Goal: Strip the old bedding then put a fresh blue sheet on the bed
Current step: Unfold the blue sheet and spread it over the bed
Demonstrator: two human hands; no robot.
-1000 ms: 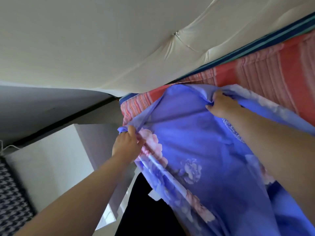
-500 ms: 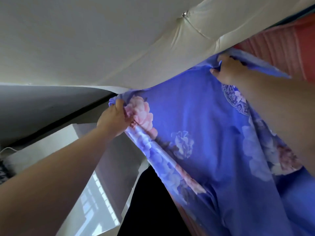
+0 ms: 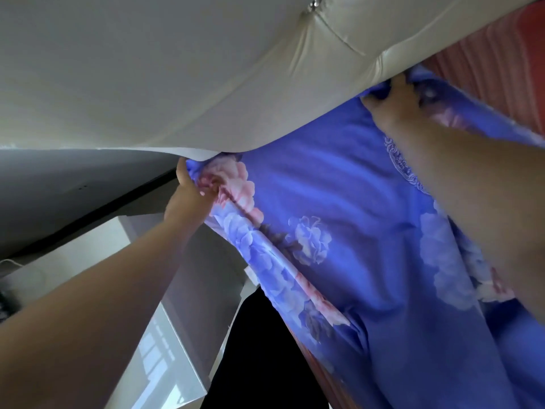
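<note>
On the left stands a white bedside cabinet (image 3: 165, 335); you cannot see if anything is inside it. The left hand (image 3: 188, 199) pinches the corner of the blue flowered sheet (image 3: 339, 202) and holds it up by the cream padded headboard (image 3: 236, 84). The sheet is stretched across to the right hand (image 3: 395, 104), which grips its top edge. The red striped mattress (image 3: 507, 72) shows on the far right. The old bedding looks gone; spreading and tucking are left.

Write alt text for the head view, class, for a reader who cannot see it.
Both hands grip the top edge of a blue floral sheet against a cream padded headboard: left hand at its corner, right hand further along. Red striped bedding shows beyond.
</note>
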